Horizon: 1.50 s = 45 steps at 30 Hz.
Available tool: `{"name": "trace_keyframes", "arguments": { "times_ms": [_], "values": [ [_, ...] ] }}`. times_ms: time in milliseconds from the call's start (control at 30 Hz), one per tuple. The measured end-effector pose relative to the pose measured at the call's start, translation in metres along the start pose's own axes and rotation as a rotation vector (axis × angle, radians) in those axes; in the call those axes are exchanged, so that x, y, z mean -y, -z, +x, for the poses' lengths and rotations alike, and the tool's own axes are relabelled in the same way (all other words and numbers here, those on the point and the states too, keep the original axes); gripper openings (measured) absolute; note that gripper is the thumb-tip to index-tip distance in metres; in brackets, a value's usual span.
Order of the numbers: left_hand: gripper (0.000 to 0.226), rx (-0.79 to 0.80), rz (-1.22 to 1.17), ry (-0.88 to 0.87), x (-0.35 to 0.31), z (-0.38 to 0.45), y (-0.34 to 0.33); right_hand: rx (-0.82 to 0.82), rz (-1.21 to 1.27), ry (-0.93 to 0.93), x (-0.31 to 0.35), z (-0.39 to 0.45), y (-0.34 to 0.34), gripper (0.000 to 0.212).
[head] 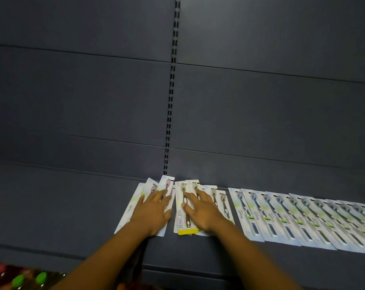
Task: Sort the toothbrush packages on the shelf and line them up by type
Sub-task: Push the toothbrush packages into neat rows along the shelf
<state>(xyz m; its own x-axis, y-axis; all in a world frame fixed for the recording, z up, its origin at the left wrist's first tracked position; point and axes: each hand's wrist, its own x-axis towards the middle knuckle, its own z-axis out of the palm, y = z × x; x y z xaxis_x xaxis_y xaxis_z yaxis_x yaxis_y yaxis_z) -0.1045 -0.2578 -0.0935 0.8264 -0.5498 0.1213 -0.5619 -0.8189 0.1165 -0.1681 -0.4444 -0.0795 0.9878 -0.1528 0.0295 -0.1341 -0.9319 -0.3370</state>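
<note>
Bare dark grey shelf (72, 206) lies at nine o'clock. Left hand (154, 208) and right hand (200, 208) press flat, fingers spread, on white carded toothbrush packages (180, 208).

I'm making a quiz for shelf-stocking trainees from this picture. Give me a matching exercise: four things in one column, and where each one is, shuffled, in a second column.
Things:
1. left hand
2. right hand
3. long row of dark-brush packages
4. green bottle caps

Places:
A. bottom left corner, below the shelf
B. flat on the JING PAI package group
C. running to the right edge of the shelf
D. flat on the leftmost package pile

Pairs: 1-D, 2-B, 3-C, 4-A
</note>
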Motion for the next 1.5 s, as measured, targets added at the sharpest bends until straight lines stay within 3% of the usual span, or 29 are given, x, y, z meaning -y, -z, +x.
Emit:
{"name": "trace_keyframes", "arguments": {
  "times_ms": [467, 600, 667, 733, 867, 1300, 1500],
  "values": [
    [0.052, 0.064, 0.057, 0.131, 0.070, -0.018, 0.016, 0.093, -0.246, -0.073, 0.065, 0.006, -0.025, 0.072],
    [0.056, -0.077, 0.181, 0.018, 0.048, -0.021, 0.030, 0.049, -0.143, -0.104, 0.052, -0.001, -0.021, 0.072],
    [0.055, -0.130, 0.082, -0.094, 0.023, -0.020, 0.032, 0.033, -0.111, -0.156, 0.040, -0.003, -0.017, 0.072],
    [0.054, -0.075, -0.049, -0.166, 0.001, -0.016, 0.021, 0.029, -0.083, -0.199, 0.029, -0.005, -0.013, 0.071],
    [0.057, 0.036, -0.067, -0.170, -0.014, -0.012, -0.009, 0.037, -0.064, -0.237, 0.013, -0.009, -0.010, 0.068],
    [0.054, 0.005, -0.137, -0.210, 0.007, 0.002, -0.016, 0.084, -0.096, -0.205, 0.040, 0.011, -0.021, 0.061],
    [0.055, 0.021, -0.107, -0.193, 0.009, 0.007, -0.015, 0.029, -0.177, -0.214, 0.014, 0.002, -0.018, 0.058]
  ]
}}
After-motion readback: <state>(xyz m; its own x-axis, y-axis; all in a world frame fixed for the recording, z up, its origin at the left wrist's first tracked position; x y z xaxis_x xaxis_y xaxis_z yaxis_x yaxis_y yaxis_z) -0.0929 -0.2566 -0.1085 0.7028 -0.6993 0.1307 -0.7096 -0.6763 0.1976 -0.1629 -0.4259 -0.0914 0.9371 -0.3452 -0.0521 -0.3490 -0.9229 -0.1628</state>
